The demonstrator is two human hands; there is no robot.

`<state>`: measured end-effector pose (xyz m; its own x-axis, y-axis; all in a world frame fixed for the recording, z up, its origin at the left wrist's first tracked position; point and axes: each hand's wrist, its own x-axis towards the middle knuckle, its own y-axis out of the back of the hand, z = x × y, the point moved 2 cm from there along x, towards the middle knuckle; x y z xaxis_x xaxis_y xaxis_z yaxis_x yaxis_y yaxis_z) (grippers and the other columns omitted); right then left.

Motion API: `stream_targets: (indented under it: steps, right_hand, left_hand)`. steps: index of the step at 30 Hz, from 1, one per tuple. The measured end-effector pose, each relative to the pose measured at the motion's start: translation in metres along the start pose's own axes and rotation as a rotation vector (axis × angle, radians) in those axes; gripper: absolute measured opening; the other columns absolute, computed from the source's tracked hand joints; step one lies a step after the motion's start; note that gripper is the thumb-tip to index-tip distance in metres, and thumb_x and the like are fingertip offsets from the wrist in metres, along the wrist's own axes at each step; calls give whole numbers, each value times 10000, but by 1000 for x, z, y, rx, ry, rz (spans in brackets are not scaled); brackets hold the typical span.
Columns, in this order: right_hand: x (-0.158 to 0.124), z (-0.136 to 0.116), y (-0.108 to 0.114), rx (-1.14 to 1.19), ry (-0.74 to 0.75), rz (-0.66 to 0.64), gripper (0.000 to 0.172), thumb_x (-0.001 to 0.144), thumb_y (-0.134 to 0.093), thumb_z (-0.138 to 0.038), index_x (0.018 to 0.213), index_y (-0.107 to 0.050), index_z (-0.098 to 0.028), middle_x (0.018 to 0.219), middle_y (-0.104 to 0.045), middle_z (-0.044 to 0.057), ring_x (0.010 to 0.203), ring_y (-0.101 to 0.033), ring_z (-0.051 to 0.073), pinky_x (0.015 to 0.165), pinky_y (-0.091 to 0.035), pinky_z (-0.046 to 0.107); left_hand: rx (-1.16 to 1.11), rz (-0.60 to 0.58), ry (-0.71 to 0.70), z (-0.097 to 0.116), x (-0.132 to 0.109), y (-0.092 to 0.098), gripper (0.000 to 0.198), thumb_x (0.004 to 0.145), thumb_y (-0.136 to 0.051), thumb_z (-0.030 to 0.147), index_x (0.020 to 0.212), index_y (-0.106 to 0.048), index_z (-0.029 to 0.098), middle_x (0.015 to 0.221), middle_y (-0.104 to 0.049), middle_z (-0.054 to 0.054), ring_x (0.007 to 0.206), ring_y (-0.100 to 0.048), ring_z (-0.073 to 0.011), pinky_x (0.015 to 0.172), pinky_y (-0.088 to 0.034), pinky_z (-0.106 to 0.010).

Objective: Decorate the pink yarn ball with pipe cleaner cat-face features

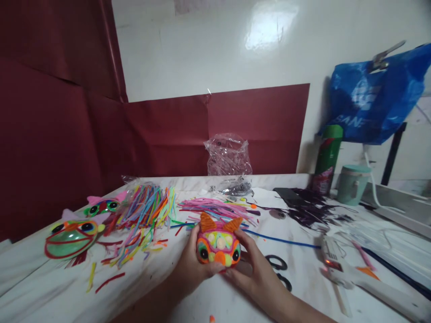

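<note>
Between my two hands sits a small animal head (pixel 219 244) made of coloured pipe cleaners, with orange ears, big round eyes and an orange nose. Its face is turned toward me. My left hand (pixel 193 260) grips its left side, thumb along the lower front. On the other side, my right hand (pixel 251 267) is closed round it with fingers at the edge and underneath. Black-handled scissors (pixel 278 264) lie just beyond my right hand, partly hidden by it. A blue pipe cleaner (pixel 286 241) stretches over the table to the right.
Left are two more animal heads, one green-mouthed (pixel 71 242), one pink-eared (pixel 104 206), and a bundle of pipe cleaners (pixel 144 206). Pink strips (pixel 215 206) lie behind my hands. To the right are a glue gun (pixel 336 262), a mug (pixel 353 185), a green can (pixel 328 157) and dark purple strips (pixel 308 211).
</note>
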<state>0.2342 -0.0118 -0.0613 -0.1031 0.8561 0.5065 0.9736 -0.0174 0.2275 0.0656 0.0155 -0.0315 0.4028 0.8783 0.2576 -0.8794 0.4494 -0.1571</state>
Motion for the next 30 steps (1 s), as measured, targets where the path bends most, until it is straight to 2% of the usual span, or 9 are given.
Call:
stream_targets:
  steps: [3, 5, 8, 11, 15, 18, 24, 30]
  right_hand:
    - [0, -1, 3, -45, 90, 36, 545, 767, -643, -225, 1227, -353, -256, 1373, -399, 137, 1220, -495, 265, 1000, -441, 431]
    - [0, -3, 5, -88, 139, 48, 527, 769, -646, -214, 1218, -372, -257, 1365, -416, 134, 1267, -441, 277, 1034, -397, 459]
    - [0, -8, 6, -85, 155, 50, 507, 795, -615, -194, 1233, -369, -262, 1332, -459, 128, 1245, -463, 260, 1029, -403, 461]
    - [3, -15, 7, -33, 176, 51, 458, 802, -559, -131, 1213, -411, -267, 1293, -501, 102, 1217, -493, 228, 1023, -418, 424]
    - [8, -23, 8, 143, 138, 79, 352, 799, -523, -104, 1107, -494, -272, 1230, -570, 72, 1182, -533, 206, 989, -457, 371]
    - [10, -27, 8, 249, 86, 56, 356, 792, -545, -125, 1118, -508, -264, 1231, -584, 81, 1194, -529, 218, 987, -461, 373]
    - [9, -23, 10, 214, 59, 1, 425, 806, -548, -148, 1209, -488, -267, 1313, -527, 87, 1251, -471, 229, 1016, -435, 391]
    - [8, -20, 9, 258, 46, -40, 466, 792, -562, -128, 1223, -463, -276, 1338, -506, 84, 1252, -473, 238, 997, -447, 399]
  left_hand:
    - [87, 3, -40, -5, -1, 2, 961, 543, -803, 201, 1325, -245, 230, 1239, -555, -140, 1120, -565, -312, 918, -483, -426]
    - [258, 52, -108, -8, -1, 5, 939, 539, -788, 172, 1320, -270, 232, 1232, -554, -133, 1147, -542, -318, 935, -473, -436]
    - [555, 138, -268, -10, -1, 11, 899, 547, -782, 198, 1316, -317, 212, 1282, -491, -151, 1234, -454, -340, 1005, -411, -470]
    - [720, 196, -394, -11, -1, 15, 937, 555, -781, 214, 1350, -285, 208, 1349, -410, -167, 1291, -380, -346, 1058, -339, -507]
    - [761, 206, -475, -10, -3, 18, 963, 558, -766, 187, 1378, -264, 221, 1420, -341, -160, 1343, -299, -351, 1082, -296, -525]
    - [759, 192, -494, -5, -4, 18, 948, 555, -766, 163, 1377, -296, 218, 1426, -354, -147, 1354, -283, -353, 1103, -274, -505]
    - [796, 194, -503, -2, 0, 17, 913, 577, -782, 198, 1367, -324, 229, 1393, -409, -142, 1337, -312, -356, 1104, -265, -510]
    - [765, 185, -483, -5, 3, 16, 894, 567, -797, 219, 1346, -359, 239, 1370, -430, -132, 1335, -311, -348, 1101, -271, -499]
